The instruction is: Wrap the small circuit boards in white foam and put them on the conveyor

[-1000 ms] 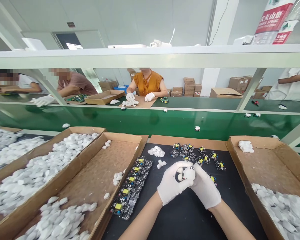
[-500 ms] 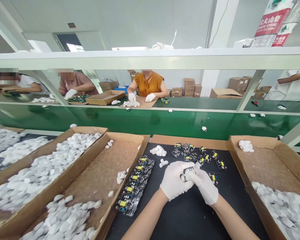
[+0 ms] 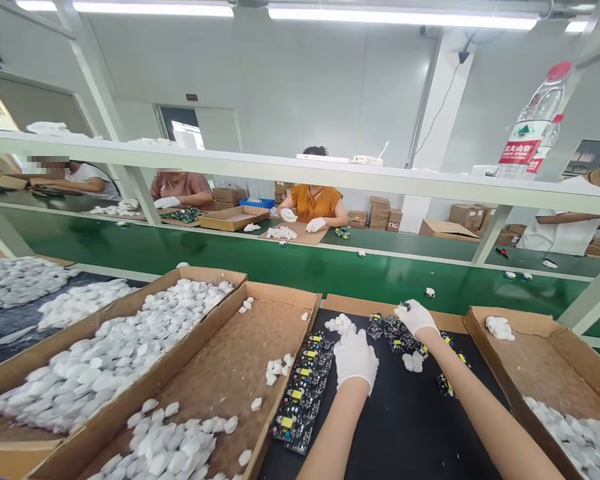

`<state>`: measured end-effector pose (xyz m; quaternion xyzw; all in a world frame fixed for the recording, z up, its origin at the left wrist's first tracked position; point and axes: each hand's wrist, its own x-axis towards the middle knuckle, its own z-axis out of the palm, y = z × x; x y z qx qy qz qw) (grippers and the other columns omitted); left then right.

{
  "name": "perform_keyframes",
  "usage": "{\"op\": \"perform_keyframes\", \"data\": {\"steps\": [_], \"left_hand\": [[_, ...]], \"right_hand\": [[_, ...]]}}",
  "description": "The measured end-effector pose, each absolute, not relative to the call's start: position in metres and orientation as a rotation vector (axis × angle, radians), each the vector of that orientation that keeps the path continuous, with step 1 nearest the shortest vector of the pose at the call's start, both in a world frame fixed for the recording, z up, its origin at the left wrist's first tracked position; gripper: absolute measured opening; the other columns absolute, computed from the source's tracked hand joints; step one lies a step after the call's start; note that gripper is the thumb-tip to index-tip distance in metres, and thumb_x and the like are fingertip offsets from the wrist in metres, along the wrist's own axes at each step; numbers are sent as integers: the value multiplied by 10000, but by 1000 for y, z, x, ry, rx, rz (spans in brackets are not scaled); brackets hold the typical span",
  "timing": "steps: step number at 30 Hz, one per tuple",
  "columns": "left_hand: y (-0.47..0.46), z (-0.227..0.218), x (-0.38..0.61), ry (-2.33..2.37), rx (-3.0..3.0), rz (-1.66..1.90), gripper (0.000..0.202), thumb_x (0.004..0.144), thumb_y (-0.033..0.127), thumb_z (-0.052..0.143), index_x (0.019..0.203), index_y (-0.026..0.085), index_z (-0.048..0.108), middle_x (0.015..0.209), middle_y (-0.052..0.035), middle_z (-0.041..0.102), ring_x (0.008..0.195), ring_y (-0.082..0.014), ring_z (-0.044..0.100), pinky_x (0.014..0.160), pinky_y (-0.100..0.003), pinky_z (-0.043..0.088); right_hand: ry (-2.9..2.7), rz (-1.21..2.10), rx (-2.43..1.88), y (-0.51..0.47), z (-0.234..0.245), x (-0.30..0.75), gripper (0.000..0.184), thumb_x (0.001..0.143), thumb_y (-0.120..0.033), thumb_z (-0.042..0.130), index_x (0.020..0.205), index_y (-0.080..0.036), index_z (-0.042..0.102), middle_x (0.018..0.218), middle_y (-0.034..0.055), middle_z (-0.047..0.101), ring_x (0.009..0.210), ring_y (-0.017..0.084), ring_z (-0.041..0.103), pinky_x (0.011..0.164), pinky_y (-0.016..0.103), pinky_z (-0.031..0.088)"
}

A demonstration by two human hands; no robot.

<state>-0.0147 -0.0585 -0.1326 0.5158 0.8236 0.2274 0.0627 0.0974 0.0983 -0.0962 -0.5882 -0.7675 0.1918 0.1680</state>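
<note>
My gloved left hand (image 3: 356, 357) lies palm down at a small pile of white rounded pieces (image 3: 338, 324), fingers reaching toward it and partly apart; its fingertips are partly hidden. Farther forward, my gloved right hand (image 3: 419, 317) pinches a small dark circuit board (image 3: 405, 306) above a loose group of circuit boards (image 3: 396, 341) with yellow parts. On the black mat (image 3: 390, 427), a small cluster of white pieces (image 3: 413, 361) sits between my hands. A strip of joined circuit boards (image 3: 303, 393) lies left of my left hand.
Cardboard trays with white pieces stand at left (image 3: 260, 320) and right (image 3: 525, 327). Beyond the mat runs a green conveyor belt (image 3: 320, 270) carrying small items. A white shelf (image 3: 280, 167) crosses above, with water bottles (image 3: 530, 137). Co-workers sit across the belt.
My hands have parted from around a held board and white pieces. The left moved to the white pile, the right to the loose boards. A white cluster now lies between them. The view tilted up.
</note>
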Motion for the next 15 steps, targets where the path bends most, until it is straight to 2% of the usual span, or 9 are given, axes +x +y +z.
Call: {"op": "perform_keyframes", "data": {"steps": [2,4,11,15], "left_hand": [[-59,-129,-16,2488,1522,635,344,778,215,598,1117,159,593,1313,-180,455,1060,-315,539,854,-437,432],[-61,-126,-16,2503,1501,616,328,755,172,620,1081,141,608,1236,-197,498,991,-312,568,799,-420,456],[-61,-121,-17,2512,1396,615,232,755,119,615,982,73,632,1058,-235,554,950,-326,595,758,-412,481],[-59,-122,-20,2449,1356,690,322,727,113,629,1046,84,605,1107,-237,538,974,-324,596,789,-419,474]], "right_hand": [[-2217,507,-1743,124,-89,75,273,876,-353,541,1033,-135,588,990,75,635,868,179,611,785,366,490],[-2256,500,-1785,143,-86,58,275,891,-342,532,1078,-144,575,1057,71,611,905,177,605,796,378,504],[-2144,458,-1980,167,-93,77,298,896,-328,528,1135,-152,553,1135,82,581,972,199,590,827,407,502],[-2040,433,-1986,172,-89,106,292,893,-321,535,1133,-156,556,1143,86,577,982,200,587,829,396,502]]}}
